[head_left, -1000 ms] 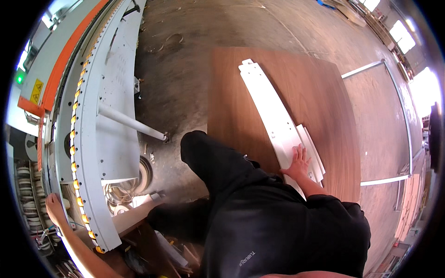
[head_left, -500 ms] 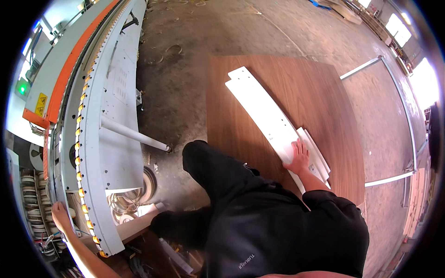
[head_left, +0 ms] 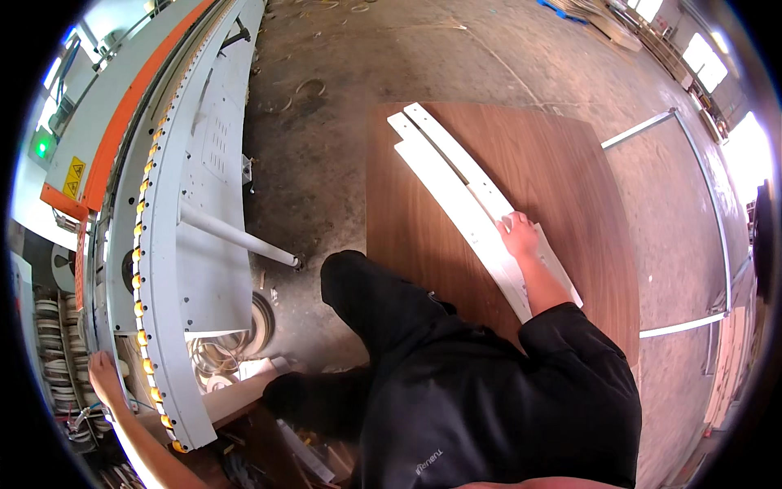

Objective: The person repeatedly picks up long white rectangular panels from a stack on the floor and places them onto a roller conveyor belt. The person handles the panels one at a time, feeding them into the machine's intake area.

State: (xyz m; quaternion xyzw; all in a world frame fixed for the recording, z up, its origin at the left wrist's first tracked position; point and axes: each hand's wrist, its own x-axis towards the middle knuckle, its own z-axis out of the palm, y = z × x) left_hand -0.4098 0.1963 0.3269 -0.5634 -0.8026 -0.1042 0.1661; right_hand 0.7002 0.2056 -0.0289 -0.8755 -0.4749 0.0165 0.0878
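Note:
Several long white boards lie stacked at a slant on a brown wood-grain panel to my right. My right hand has its fingers curled over the far edge of the topmost narrow white strip. A dark gap shows between that strip and the wider white board beside it. Small dark holes dot the strips. At far left, my left hand is closed at the near end of a long white and orange machine. What its fingers hold, if anything, is too small to make out.
The brown panel spreads beside my legs. Yellow rollers line the machine's edge, and a white bar juts from its side. Rolls of edging fill a rack at far left. A metal frame stands at right.
My right hand has gone from lying flat on the boards to curling over a narrow strip, farther from me. That strip has shifted, and a gap shows beside it. My left hand has barely moved.

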